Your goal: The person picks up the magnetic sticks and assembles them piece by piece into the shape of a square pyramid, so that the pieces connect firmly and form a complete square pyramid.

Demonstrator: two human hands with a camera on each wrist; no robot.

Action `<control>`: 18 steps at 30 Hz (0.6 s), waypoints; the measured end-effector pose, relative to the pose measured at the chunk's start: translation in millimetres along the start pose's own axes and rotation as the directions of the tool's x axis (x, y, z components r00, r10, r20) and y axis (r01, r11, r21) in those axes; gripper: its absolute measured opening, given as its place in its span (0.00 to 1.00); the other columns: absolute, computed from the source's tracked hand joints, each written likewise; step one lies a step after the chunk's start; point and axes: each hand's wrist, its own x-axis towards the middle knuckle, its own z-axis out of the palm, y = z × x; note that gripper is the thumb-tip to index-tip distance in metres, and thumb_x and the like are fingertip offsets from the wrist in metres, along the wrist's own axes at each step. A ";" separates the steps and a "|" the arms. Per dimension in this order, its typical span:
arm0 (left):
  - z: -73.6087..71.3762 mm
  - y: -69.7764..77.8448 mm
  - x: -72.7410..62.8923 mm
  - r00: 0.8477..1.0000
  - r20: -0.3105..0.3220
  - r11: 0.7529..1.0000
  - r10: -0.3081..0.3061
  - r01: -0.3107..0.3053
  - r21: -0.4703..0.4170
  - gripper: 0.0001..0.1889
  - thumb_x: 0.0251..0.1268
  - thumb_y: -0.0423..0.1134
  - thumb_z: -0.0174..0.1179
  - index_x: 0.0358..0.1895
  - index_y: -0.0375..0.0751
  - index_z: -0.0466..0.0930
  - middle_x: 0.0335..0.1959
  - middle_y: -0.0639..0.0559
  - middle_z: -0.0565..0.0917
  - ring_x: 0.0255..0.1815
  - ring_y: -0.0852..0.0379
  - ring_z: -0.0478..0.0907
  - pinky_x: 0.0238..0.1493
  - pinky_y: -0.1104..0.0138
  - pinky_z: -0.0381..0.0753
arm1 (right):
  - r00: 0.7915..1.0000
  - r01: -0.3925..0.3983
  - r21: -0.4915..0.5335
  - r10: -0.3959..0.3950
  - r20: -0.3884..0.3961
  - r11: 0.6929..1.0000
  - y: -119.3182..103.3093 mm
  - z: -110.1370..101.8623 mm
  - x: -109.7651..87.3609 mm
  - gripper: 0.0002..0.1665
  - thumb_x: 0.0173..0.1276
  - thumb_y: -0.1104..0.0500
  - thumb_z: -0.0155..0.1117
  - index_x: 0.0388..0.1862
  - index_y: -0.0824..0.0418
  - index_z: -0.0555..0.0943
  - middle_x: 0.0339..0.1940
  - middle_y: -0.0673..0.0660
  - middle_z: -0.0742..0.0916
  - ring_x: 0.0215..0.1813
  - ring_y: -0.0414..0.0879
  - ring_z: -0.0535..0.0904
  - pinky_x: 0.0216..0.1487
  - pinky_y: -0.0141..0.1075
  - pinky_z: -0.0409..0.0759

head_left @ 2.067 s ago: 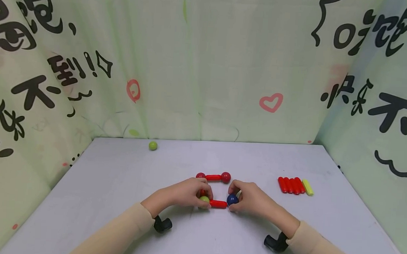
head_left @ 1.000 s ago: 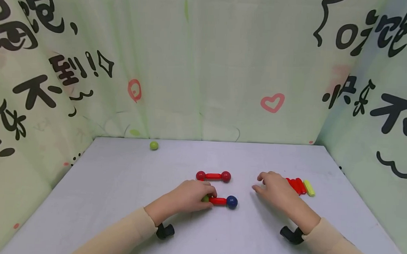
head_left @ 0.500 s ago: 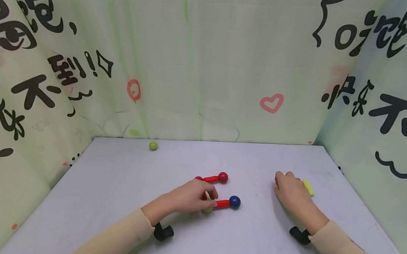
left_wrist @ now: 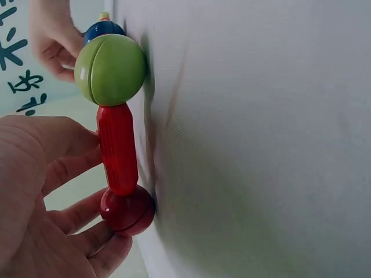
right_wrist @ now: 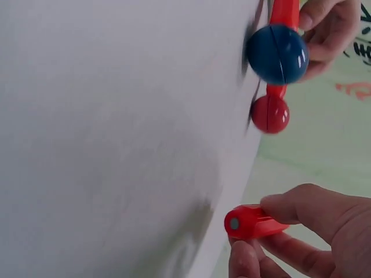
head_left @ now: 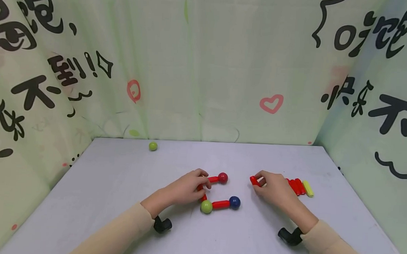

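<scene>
A three-sided frame of red rods and balls lies on the table, with a green ball [head_left: 206,206] and a blue ball [head_left: 234,202] along its near side. A red ball [head_left: 223,178] ends its far side. My left hand [head_left: 188,187] holds the frame's left side; the left wrist view shows thumb and fingers at the connecting red rod [left_wrist: 117,147] and fingertips against the other red ball [left_wrist: 127,209]. To the right, my right hand [head_left: 272,185] pinches a loose red rod [right_wrist: 249,223] just off the table, a grey disc showing in its end.
Beside the right hand lie several red rods [head_left: 297,186], partly hidden by it, and a yellow-green rod [head_left: 308,188]. A loose green ball [head_left: 153,146] sits at the table's back edge. Printed curtains [head_left: 206,66] stand behind and at both sides.
My right hand left the blue ball, went right to the row of rods, and came back left with one red rod. My left hand shifted from the green ball toward the far-left corner; the frame turned slightly.
</scene>
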 end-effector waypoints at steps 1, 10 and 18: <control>0.1 -0.6 -0.5 1.000 0.007 1.000 -0.001 0.001 0.000 0.08 0.73 0.36 0.59 0.48 0.50 0.85 0.67 0.49 0.75 0.62 0.53 0.76 0.61 0.65 0.81 | 1.000 0.002 0.006 -0.002 -0.004 1.000 -4.8 1.1 -0.6 0.21 0.66 0.57 0.72 0.56 0.63 0.83 0.40 0.59 0.89 0.37 0.47 0.83 0.35 0.39 0.84; -1.9 2.8 -8.5 0.999 0.041 0.998 -0.017 0.014 0.065 0.08 0.73 0.42 0.64 0.50 0.50 0.86 0.64 0.49 0.77 0.55 0.57 0.78 0.55 0.68 0.81 | 0.999 0.051 -0.032 -0.051 -0.011 0.998 -40.7 19.8 0.6 0.22 0.67 0.54 0.72 0.58 0.58 0.85 0.36 0.53 0.89 0.29 0.43 0.78 0.29 0.34 0.77; 0.0 14.1 -17.0 0.996 0.079 0.998 -0.035 0.031 0.058 0.09 0.72 0.45 0.65 0.51 0.52 0.85 0.66 0.50 0.75 0.45 0.64 0.77 0.48 0.73 0.81 | 0.994 0.110 -0.024 -0.109 0.026 0.994 -54.5 31.0 1.1 0.16 0.64 0.57 0.74 0.51 0.57 0.88 0.29 0.50 0.85 0.26 0.42 0.75 0.26 0.34 0.74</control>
